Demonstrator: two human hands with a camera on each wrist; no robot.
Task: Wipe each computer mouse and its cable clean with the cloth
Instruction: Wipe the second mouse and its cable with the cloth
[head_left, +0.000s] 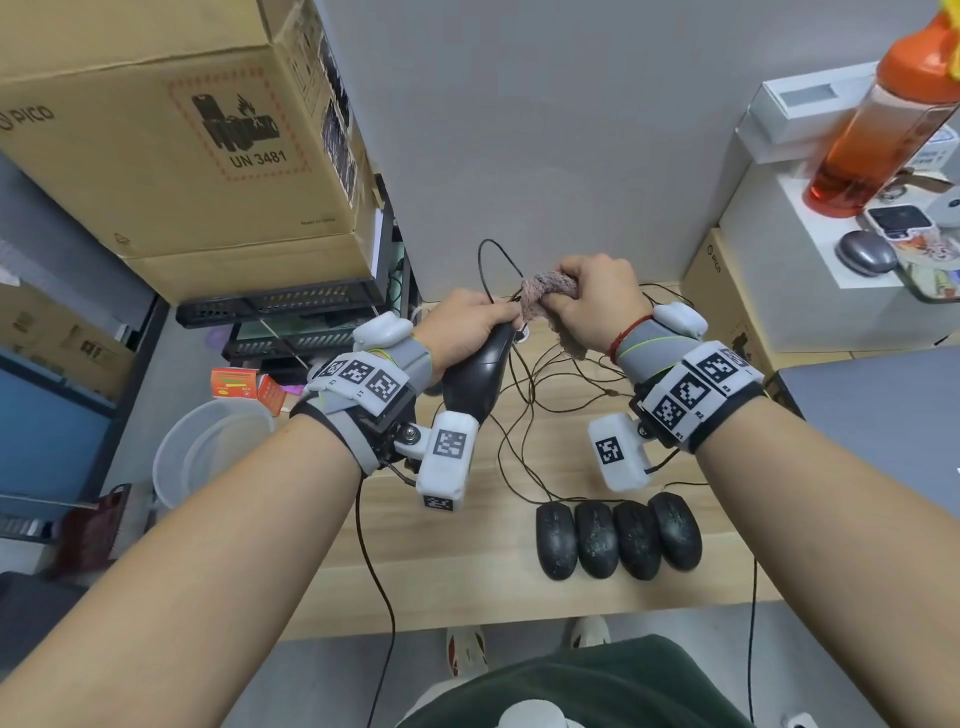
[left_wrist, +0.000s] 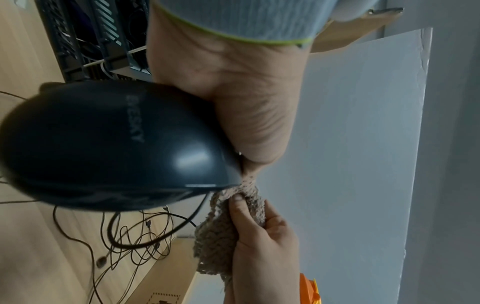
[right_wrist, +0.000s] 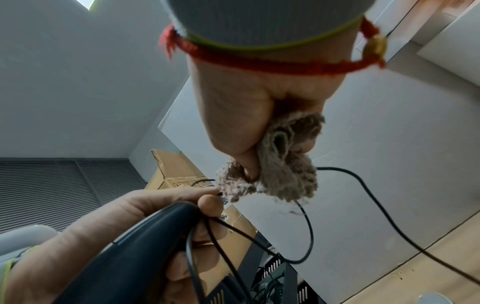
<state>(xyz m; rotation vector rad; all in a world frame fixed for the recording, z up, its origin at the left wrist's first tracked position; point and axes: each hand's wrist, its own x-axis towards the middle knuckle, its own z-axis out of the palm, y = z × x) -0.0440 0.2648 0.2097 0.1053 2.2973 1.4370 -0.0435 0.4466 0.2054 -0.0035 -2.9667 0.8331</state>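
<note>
My left hand (head_left: 470, 325) grips a black wired mouse (head_left: 475, 374) lifted above the wooden desk (head_left: 467, 582), nose pointing away from me. Its glossy shell (left_wrist: 109, 144) fills the left wrist view. My right hand (head_left: 592, 304) clutches a bunched beige-pink cloth (head_left: 545, 293) wrapped round the mouse's cable (head_left: 493, 254) just past the mouse's nose. In the right wrist view the cloth (right_wrist: 280, 174) closes on the black cable (right_wrist: 363, 185), which loops down. Several more black mice (head_left: 618, 535) lie side by side on the desk at the right front.
Tangled thin cables (head_left: 540, 384) lie across the desk's middle. A large cardboard box (head_left: 182, 130) sits on black equipment (head_left: 280, 306) at the left. An orange bottle (head_left: 883, 130) and a grey mouse (head_left: 865, 252) stand on white boxes at the right. A clear bin (head_left: 208, 447) is below left.
</note>
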